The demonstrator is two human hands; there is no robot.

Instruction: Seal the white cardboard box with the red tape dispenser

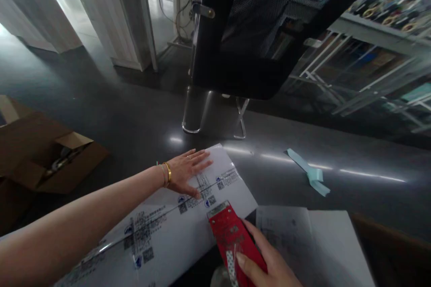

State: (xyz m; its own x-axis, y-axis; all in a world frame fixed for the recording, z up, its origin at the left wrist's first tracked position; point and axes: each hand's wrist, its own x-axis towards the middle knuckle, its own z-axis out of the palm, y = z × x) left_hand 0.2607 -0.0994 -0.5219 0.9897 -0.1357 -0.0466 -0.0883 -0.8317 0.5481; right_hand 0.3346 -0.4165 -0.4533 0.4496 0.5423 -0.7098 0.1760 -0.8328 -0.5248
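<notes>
Dark glossy surface: your left hand lies flat, fingers spread, on the label sheet, while your right hand grips the red tape dispenser at the sheet's edge.

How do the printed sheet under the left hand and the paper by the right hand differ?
The printed sheet is long and glossy, with dark code blocks and blue marks; the paper is matt, with faint grey print on one part only. The left hand lies flat on the sheet; the paper lies untouched beside the right hand, which holds a red tool. Both are white and lie flat on the dark table.
</notes>
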